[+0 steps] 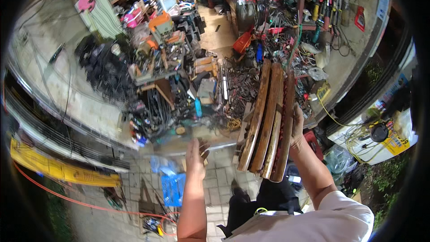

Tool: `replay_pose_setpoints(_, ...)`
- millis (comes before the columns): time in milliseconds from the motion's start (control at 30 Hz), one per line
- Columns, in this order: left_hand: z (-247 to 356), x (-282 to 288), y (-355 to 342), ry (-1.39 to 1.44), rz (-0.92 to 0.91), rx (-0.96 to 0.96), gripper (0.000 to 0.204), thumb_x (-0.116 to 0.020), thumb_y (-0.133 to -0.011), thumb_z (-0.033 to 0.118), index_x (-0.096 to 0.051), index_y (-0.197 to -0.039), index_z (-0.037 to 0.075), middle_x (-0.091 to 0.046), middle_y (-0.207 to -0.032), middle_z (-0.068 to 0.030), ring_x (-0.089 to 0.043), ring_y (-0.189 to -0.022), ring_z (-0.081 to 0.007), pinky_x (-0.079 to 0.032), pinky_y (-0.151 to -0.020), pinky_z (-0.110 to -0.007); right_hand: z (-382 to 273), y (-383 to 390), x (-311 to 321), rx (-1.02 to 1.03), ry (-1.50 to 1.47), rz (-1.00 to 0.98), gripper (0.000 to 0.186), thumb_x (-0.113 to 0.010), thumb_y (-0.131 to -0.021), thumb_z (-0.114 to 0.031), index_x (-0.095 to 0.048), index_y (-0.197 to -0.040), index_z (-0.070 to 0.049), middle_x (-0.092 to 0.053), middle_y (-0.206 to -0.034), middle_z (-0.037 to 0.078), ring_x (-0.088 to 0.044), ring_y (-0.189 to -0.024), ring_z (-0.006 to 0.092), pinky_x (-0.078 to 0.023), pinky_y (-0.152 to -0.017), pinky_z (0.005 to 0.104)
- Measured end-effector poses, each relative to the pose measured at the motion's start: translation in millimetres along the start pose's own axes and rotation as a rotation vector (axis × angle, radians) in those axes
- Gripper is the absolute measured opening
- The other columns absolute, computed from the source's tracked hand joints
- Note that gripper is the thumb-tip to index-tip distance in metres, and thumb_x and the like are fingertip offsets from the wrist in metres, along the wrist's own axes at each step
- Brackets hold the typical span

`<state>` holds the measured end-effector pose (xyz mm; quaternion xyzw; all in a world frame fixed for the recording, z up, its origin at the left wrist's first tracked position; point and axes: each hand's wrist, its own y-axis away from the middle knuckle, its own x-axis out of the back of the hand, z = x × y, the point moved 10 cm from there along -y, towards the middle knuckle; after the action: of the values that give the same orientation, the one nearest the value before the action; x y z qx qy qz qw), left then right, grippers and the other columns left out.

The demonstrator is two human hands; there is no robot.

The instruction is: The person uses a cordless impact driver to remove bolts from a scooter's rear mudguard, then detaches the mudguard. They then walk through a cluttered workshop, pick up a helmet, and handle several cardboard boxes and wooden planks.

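Observation:
My right hand (297, 127) grips the right side of a slatted wooden piece (268, 116), raised in front of me. Several long brown slats run side by side on it, worn and glossy, and short crosspieces show at its left edge. A strip of reddish stuff lies in the gap beside the rightmost slat. What the whole piece is, I cannot tell. The fingers of that hand are partly hidden behind the wood. My left hand (195, 157) hangs free in the air to the left, apart from the wood, fingers stretched out and a little blurred.
Ahead is a cluttered workshop floor with heaped tools and metal parts, an orange scoop (243, 41) and a blue bottle (198, 106). A blue plastic crate (173, 189) sits on the paving. At left are a yellow metal beam (62, 163) and an orange hose (89, 203).

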<state>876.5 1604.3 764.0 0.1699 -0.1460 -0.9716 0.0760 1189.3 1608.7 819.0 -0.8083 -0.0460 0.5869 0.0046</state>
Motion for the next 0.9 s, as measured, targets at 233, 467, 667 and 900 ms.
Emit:
replay_pose_setpoints(233,109,-117,-238,-0.370,-0.253,-0.215,0.035,-0.048,-0.100,0.041,-0.056,-0.110,0.009,-0.066,-0.097,-0.0024,-0.061,-0.087,-0.0121,-0.046,-0.074,-0.029,-44,-217,34,0.076,-0.017,0.018,0.048,-0.064,-0.087,-0.038,-0.056,-0.122,-0.006,-0.064,-0.107,0.014,-0.066,-0.091,0.0279,-0.058,-0.076,0.0436)
replay_pose_setpoints(467,188,-104,-386,-0.864,-0.056,-0.148,0.041,-0.050,-0.098,0.040,-0.055,-0.116,0.004,-0.065,-0.105,-0.0079,-0.061,-0.091,-0.0161,-0.046,-0.080,-0.029,-96,-385,39,-0.043,0.200,0.265,0.055,-0.063,-0.085,-0.044,-0.054,-0.124,-0.007,-0.064,-0.108,0.012,-0.064,-0.096,0.0265,-0.055,-0.081,0.0435)
replay_pose_setpoints(667,208,20,-348,-0.792,0.230,0.196,0.046,-0.053,-0.096,0.044,-0.057,-0.114,0.002,-0.065,-0.099,-0.0089,-0.061,-0.084,-0.0161,-0.045,-0.066,-0.028,-121,-484,-6,-0.132,0.197,0.328,0.055,-0.059,-0.087,-0.043,-0.050,-0.128,-0.006,-0.062,-0.113,0.013,-0.064,-0.100,0.0275,-0.054,-0.085,0.0432)
replay_pose_setpoints(900,303,70,-400,-0.661,0.430,0.192,0.038,-0.052,-0.097,0.037,-0.060,-0.106,0.001,-0.065,-0.090,-0.0080,-0.059,-0.083,-0.0161,-0.046,-0.074,-0.032,-139,-593,-57,-0.137,0.285,0.310,0.070,-0.058,-0.084,-0.059,-0.053,-0.129,-0.007,-0.064,-0.112,0.014,-0.065,-0.096,0.0287,-0.054,-0.083,0.0447)
